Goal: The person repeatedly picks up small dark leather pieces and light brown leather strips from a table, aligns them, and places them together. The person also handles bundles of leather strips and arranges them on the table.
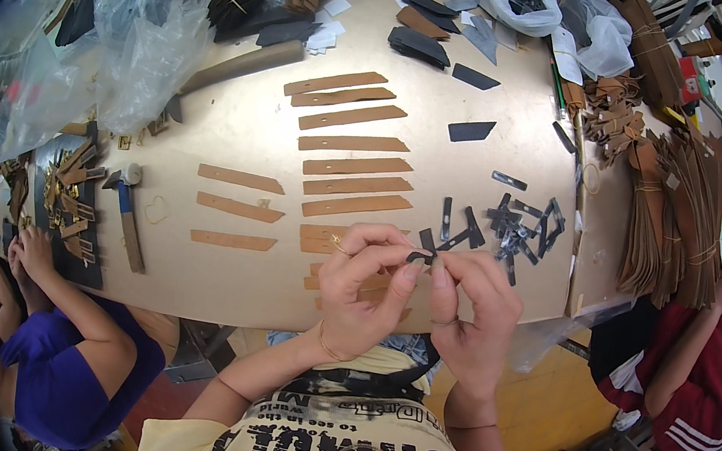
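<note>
My left hand (363, 289) and my right hand (477, 308) meet above the near part of the table, each with its fingers pinched. Between the fingertips they hold a small black strip (419, 257), which looks bent. Just beyond my right hand lie loose black strips (447, 219) with small slots, beside a heap of similar pieces (513, 227). Flat brown leather strips (357, 172) with slanted ends lie in a column ahead of my left hand. My hands partly cover the nearest of them. Another group of brown strips (239, 207) lies farther left.
A hammer (128, 225) with a blue and wooden handle lies at left, near a dark tray of buckled straps (73, 204). Clear plastic bags (143, 38) stand behind. Bundled brown straps (680, 220) fill the right side. Co-workers sit at left (73, 370) and right (690, 382).
</note>
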Demonstrator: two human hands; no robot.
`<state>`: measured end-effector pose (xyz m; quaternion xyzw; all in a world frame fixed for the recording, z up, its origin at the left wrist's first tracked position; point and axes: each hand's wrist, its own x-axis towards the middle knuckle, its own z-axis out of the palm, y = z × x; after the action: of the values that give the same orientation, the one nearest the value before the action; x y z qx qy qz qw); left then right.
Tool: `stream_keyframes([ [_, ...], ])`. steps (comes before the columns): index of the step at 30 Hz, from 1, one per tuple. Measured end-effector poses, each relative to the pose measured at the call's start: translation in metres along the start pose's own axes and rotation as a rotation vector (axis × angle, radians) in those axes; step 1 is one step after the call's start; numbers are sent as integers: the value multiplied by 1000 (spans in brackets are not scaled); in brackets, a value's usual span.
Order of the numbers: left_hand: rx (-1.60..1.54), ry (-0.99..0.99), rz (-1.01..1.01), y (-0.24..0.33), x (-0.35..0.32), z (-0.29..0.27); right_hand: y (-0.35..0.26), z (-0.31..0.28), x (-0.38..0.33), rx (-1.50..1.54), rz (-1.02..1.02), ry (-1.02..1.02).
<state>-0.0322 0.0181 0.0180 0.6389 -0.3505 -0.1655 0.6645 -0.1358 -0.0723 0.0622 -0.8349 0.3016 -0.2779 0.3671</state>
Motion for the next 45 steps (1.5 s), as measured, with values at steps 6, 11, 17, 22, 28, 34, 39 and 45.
stream_keyframes([
  [6, -40, 57, 34, -6, -13, 3, 2, 8, -7, -71, -50, 9],
  [11, -272, 215, -1, -3, -16, -2, 23, 18, -11, -76, 141, 111],
  [17, -452, 84, -213, 4, 7, -16, 29, -9, -12, -10, 227, 79],
  [22, -360, 33, -176, 10, 7, -4, -1, -9, -7, 129, 136, -12],
  [28, -269, 32, -98, 7, 1, 0, -6, 5, 2, 120, -35, 56],
  [34, -265, 32, -129, 7, -2, 1, -5, 4, 1, -1, -2, 0],
  [39, -175, 103, -86, 0, -10, 3, -4, 20, -4, -222, -108, 38],
  [45, -25, 131, 194, 14, -15, -2, 29, 35, 3, -307, 71, 50],
])
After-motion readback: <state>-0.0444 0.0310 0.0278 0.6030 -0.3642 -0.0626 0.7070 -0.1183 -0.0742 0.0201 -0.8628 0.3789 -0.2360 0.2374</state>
